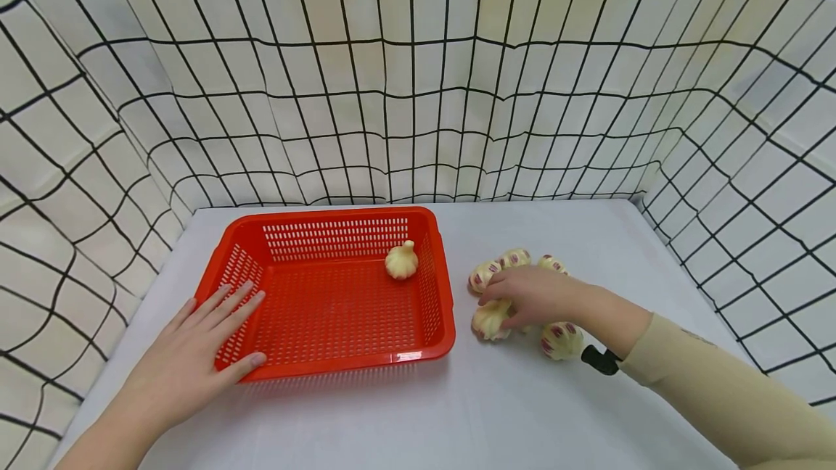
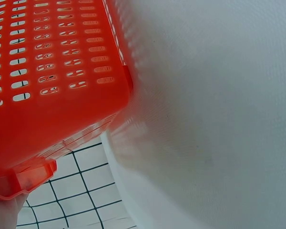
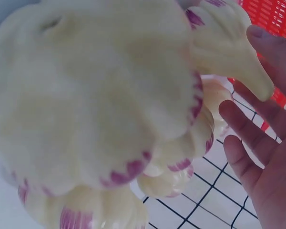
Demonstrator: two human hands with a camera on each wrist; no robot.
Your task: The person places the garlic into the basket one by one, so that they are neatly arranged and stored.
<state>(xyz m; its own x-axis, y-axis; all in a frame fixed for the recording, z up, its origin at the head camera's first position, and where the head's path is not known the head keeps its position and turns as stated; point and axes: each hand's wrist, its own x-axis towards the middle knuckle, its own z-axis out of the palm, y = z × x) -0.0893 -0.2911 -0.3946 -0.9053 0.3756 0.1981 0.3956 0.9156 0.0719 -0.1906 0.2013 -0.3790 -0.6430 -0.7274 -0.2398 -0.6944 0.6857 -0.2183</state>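
Observation:
A red perforated plastic basket stands on the white table, with one garlic bulb in its far right corner. My left hand rests over the basket's left rim, fingers straight and spread, thumb along the front left corner. Right of the basket, my right hand reaches over a group of cream garlic bulbs with purple patches. Its thumb and index finger stand either side of the bulb nearest the basket. In the right wrist view that bulb's neck overlaps the index finger, while the other fingers spread apart.
Several more bulbs lie about the right hand, among them one behind it and one near the wrist. A black wrist camera sits under the right wrist. White walls with black netting enclose the table's back and sides.

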